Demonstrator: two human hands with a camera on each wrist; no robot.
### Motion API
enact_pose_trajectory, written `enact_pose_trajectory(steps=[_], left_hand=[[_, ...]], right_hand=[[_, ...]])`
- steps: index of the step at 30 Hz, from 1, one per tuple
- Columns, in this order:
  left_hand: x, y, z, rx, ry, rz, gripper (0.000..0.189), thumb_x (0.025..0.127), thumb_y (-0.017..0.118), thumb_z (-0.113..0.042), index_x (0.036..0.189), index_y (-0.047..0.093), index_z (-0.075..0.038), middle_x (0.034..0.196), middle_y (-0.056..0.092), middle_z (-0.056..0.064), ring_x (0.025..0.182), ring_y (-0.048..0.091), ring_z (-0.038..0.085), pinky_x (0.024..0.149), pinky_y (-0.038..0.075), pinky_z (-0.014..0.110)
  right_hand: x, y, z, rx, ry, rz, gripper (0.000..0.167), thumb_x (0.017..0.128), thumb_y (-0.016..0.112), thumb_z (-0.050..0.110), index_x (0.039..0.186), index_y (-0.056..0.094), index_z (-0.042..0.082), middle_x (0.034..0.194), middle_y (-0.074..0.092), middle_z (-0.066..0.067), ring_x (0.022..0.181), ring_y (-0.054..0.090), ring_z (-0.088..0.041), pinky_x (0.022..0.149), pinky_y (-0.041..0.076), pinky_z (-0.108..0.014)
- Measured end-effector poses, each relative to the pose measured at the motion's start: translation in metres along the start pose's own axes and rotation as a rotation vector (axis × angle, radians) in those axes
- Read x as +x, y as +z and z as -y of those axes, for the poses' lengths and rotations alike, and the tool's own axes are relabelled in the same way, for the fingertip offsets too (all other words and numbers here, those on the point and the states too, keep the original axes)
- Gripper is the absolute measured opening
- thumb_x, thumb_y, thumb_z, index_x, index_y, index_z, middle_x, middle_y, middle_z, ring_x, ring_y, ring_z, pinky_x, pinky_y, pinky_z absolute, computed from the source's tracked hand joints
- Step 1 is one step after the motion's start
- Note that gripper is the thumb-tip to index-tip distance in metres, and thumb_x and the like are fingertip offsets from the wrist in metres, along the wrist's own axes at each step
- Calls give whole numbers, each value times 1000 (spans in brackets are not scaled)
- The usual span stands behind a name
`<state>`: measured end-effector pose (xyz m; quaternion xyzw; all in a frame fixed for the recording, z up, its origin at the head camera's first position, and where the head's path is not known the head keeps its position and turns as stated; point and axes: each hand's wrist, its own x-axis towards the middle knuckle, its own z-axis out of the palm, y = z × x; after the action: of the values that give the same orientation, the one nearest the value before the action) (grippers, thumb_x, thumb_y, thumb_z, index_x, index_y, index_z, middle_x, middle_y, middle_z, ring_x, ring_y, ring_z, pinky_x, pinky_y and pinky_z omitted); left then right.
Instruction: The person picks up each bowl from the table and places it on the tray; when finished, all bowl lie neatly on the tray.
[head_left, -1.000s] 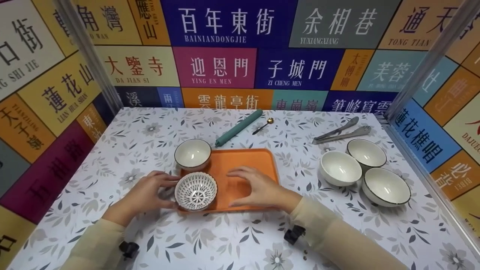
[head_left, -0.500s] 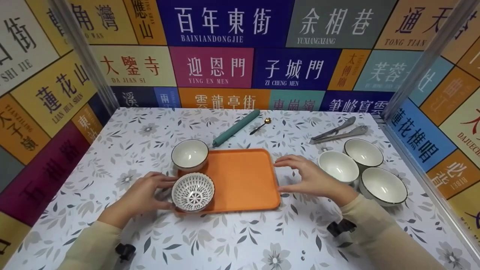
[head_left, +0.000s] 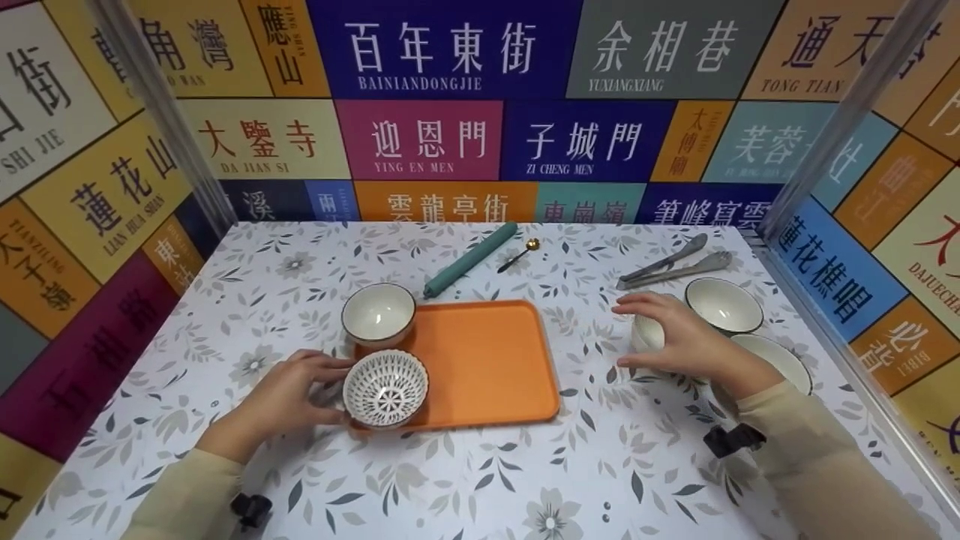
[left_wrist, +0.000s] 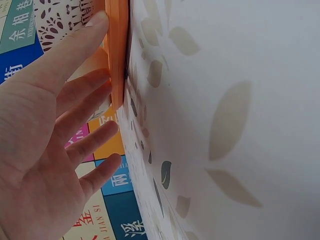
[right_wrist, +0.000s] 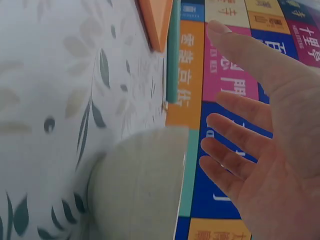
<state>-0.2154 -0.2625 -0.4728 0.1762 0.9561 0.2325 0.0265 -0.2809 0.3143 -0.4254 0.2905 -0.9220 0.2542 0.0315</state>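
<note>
A black-and-white patterned bowl [head_left: 386, 389] sits on the left front of an orange tray [head_left: 495, 360]. My left hand [head_left: 289, 394] is beside that bowl with its fingers apart; the left wrist view shows the thumb and fingers at the tray's edge. Behind it on the tray's left stands a white dark-rimmed bowl [head_left: 379, 313]. On the right, my right hand [head_left: 686, 341] hovers with spread fingers in front of a plain white bowl [head_left: 645, 334], partly hiding it. The right wrist view shows the same bowl [right_wrist: 142, 185] below the hand, with nothing between the fingers.
Two dark-rimmed bowls, one behind [head_left: 724, 305] and one in front [head_left: 776, 360], stand close by the right hand. Metal tongs [head_left: 675, 262] lie behind them. A green rolled cylinder [head_left: 471, 260] and a small spoon [head_left: 517, 256] lie behind the tray. Printed walls enclose the table.
My right hand has travelled right, from over the tray to the plain white bowl. My left hand has stayed beside the patterned bowl.
</note>
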Motion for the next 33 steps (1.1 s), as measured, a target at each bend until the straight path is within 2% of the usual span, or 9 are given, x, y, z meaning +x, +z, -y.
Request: enact_pose_trajectory(steps=[7, 15, 25, 33], left_hand=[[-1, -1, -1, -10, -14, 4, 72, 68, 95, -30, 134, 69, -18, 146, 62, -1, 139, 50, 35, 116, 37, 67], [-1, -2, -1, 10, 1, -3, 69, 68, 95, -31, 132, 71, -18, 144, 64, -1, 139, 51, 35, 115, 36, 68], [-1, -4, -1, -1, -4, 0, 72, 67, 95, -30, 133, 70, -17, 146, 62, 2, 140, 49, 36, 115, 34, 70], [1, -2, -2, -4, -30, 11, 71, 67, 95, -31, 133, 71, -19, 147, 62, -1, 140, 49, 35, 116, 35, 69]], right_hand=[[-7, -15, -20, -22, 64, -4, 86, 71, 94, 42, 142, 60, 7, 151, 51, -20, 141, 41, -45, 116, 32, -67], [-16, -24, -37, -54, 138, 57, 98, 69, 94, 49, 148, 54, 7, 155, 44, -21, 144, 34, -48, 112, 33, -71], [-21, -39, -56, -162, 138, 101, 106, 61, 95, 55, 143, 56, -1, 147, 49, -26, 139, 38, -49, 110, 32, -72], [-22, -46, -60, -189, 136, 144, 113, 55, 97, 55, 143, 55, -2, 144, 50, -29, 136, 38, -50, 107, 31, -72]])
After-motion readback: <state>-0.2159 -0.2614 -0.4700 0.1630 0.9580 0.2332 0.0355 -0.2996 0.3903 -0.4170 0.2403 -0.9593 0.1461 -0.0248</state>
